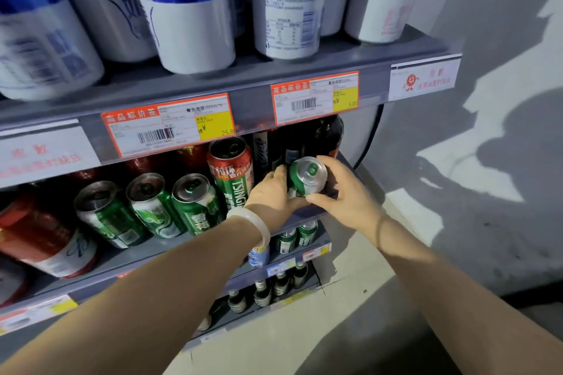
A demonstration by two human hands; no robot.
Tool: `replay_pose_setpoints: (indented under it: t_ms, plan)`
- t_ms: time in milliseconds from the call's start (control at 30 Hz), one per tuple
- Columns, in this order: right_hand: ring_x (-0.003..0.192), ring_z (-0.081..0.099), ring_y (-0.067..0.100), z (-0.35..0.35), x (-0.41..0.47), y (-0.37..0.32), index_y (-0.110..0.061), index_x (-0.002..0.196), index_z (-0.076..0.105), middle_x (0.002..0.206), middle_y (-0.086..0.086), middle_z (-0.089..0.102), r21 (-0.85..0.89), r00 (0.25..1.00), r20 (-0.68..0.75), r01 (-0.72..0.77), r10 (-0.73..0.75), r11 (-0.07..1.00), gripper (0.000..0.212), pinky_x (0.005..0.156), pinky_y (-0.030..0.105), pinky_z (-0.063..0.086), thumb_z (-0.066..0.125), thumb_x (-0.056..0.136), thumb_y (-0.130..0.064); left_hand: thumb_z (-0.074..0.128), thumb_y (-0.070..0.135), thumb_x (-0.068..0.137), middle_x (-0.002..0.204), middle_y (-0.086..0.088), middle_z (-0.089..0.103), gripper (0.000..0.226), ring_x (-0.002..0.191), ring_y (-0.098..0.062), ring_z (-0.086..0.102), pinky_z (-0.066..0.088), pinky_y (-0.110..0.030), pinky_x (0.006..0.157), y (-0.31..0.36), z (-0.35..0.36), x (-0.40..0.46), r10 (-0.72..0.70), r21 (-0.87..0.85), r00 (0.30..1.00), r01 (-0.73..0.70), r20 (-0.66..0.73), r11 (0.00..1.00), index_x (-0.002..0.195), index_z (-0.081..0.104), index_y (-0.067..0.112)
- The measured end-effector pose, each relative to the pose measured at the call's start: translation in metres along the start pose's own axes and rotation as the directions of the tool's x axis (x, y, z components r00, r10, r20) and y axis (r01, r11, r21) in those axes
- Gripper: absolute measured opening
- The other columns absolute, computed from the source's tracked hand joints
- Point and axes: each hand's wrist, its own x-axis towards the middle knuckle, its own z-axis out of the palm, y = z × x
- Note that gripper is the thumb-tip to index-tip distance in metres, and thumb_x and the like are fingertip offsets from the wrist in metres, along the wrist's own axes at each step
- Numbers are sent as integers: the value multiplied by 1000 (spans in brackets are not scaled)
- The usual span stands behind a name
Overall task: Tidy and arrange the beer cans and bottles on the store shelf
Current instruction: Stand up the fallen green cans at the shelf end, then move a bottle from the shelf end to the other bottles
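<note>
Grip: your left hand [271,192] and right hand [344,189] both curl around one green beer can [307,175], tilted, top toward you | Place: right end of the middle shelf [170,248], before dark bottles [323,137] | Left of it: tall red-topped Tsingtao can [233,173], then three green cans [152,207] leaning in a row.

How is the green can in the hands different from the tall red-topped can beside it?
The held green can is tilted, its top facing the camera; the red-topped can stands more upright on the shelf. Both the left hand and the right hand grip the green can; nothing touches the red-topped one. Both have green bodies.
</note>
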Motion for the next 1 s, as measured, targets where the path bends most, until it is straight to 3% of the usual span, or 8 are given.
replay_pose_setpoints:
  t_ms: [100,167,400,533,700,867,1000]
  plan:
    - [120,52,16,1,11,-14,-26,135,39,134,-3,50,4,995,96,-42,42,999,66,103,41,43,71,78,-24,64,39,82,111,-18,58,59,99,-33,58,42,-33,71,0,-3,-5,-102,-54,995,101,-16,993,118,38,2]
    - [120,53,18,7,16,-18,-19,137,38,134,1,50,54,991,106,-87,81,995,63,102,39,44,69,82,-17,60,38,86,109,-18,59,57,98,-33,59,41,-31,68,0,-4,-7,-146,-42,989,145,-31,989,120,36,-1]
    - [122,50,13,16,18,-18,-18,139,36,136,0,50,137,986,84,-152,141,979,60,106,39,40,64,86,-18,47,20,94,107,-22,60,38,95,-37,59,40,-34,67,-2,5,-14,-214,-92,977,212,-6,973,122,34,-2]
    - [126,47,16,18,15,-19,-19,143,31,139,0,45,146,984,68,-171,162,974,64,107,37,38,63,87,-19,50,18,93,123,-20,53,56,108,-32,55,45,-35,83,-5,6,-23,-227,-120,973,230,33,966,138,22,1]
    - [126,47,22,17,6,-23,-13,142,32,140,9,45,0,973,52,-226,226,974,67,105,35,39,66,85,-18,52,20,92,136,-18,42,61,118,-31,50,43,-35,92,-2,-5,-37,-155,-83,988,154,2,985,141,20,3]
    - [125,47,26,0,-5,-21,-10,136,42,137,13,48,-154,964,22,-258,264,954,61,104,34,38,68,83,-23,54,17,90,134,-14,42,55,122,-29,44,39,-33,97,9,-17,-48,38,-36,992,-43,-121,998,138,30,7]
    - [119,52,26,-16,-5,-21,-9,130,47,129,13,54,-74,952,-103,-295,287,953,52,96,29,40,67,84,-22,57,19,87,135,-14,41,57,126,-29,38,33,-32,101,21,-21,-43,130,45,980,-124,-149,991,138,33,8]
